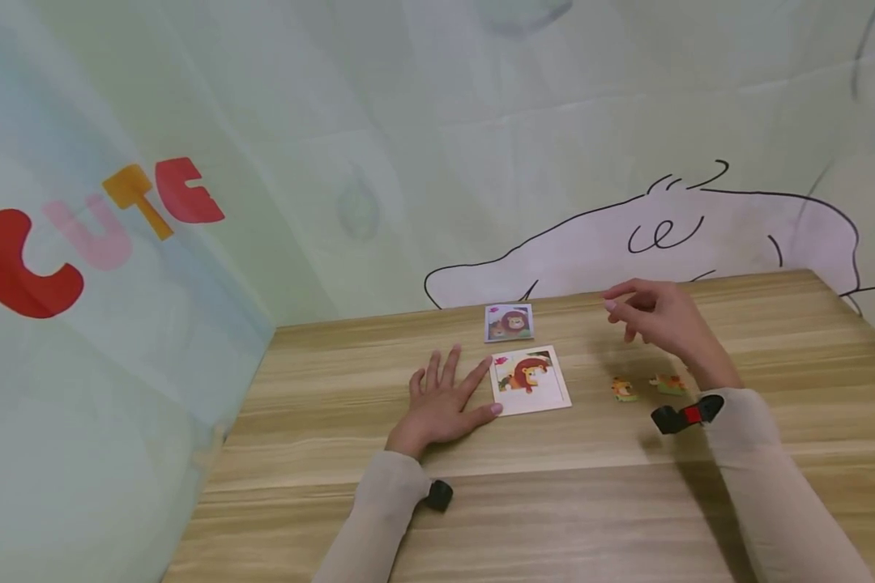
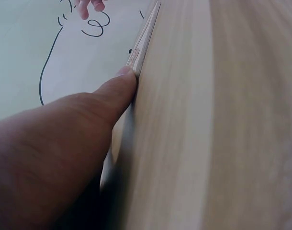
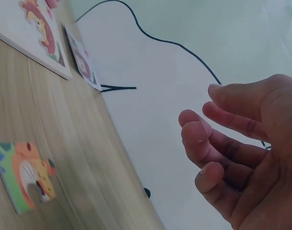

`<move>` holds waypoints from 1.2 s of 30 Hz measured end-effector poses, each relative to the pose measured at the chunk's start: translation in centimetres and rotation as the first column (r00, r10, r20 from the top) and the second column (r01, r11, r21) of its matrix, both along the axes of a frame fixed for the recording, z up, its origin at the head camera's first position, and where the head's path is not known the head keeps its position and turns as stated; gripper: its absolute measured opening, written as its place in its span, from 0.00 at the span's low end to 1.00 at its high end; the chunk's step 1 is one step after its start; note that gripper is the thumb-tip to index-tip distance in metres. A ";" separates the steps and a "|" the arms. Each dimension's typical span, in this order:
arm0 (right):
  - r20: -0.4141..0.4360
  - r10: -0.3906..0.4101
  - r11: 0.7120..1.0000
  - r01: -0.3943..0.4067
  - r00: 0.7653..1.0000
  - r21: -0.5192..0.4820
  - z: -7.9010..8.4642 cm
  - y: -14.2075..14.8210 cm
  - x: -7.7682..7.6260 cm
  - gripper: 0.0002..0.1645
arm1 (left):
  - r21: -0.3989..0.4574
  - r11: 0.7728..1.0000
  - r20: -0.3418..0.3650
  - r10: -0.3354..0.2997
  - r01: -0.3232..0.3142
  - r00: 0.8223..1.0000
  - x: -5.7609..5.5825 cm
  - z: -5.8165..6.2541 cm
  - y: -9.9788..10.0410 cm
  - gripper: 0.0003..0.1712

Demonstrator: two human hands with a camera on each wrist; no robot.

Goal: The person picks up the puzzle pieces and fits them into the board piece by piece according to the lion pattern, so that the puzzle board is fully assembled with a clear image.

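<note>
A white puzzle board (image 1: 554, 397) with a partly filled lion picture lies mid-table. Along its left side my left hand (image 1: 441, 405) rests on the wood, fingers spread. Its thumb touches the board's lower left corner and the index fingertip is at the upper left edge. In the left wrist view the thumb (image 2: 115, 93) presses on the board's edge. My right hand (image 1: 656, 320) hovers over the table's right part, fingers loosely bent and nothing between them, as the right wrist view shows. Below it lie two loose jigsaw pieces, one orange and green (image 1: 623, 389), the other similar (image 1: 668, 384).
Behind the board, close to the table's back edge, lies a small lion picture card (image 1: 509, 323). A printed curtain (image 1: 379, 162) hangs right behind the wood-grain table (image 1: 539, 518). Both wrists carry black straps with small devices (image 1: 440, 495).
</note>
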State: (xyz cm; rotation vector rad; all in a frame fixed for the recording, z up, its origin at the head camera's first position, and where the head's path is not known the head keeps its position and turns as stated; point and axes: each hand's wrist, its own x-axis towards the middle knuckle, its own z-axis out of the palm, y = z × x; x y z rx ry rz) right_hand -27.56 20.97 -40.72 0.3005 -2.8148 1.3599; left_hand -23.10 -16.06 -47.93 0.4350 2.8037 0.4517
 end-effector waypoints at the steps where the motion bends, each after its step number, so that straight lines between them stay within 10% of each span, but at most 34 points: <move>1: -0.002 -0.001 1.000 0.001 1.000 0.000 -0.1 0.3 0.0 0.27 | 0.001 1.000 0.001 0.001 -0.001 1.000 0.0 0.0 0.0 0.48; 36: 0.172 -0.088 0.995 0.078 0.981 0.063 -2.8 10.6 -0.4 0.32 | -0.010 1.000 -0.006 0.002 -0.002 1.000 0.0 -0.2 0.0 0.48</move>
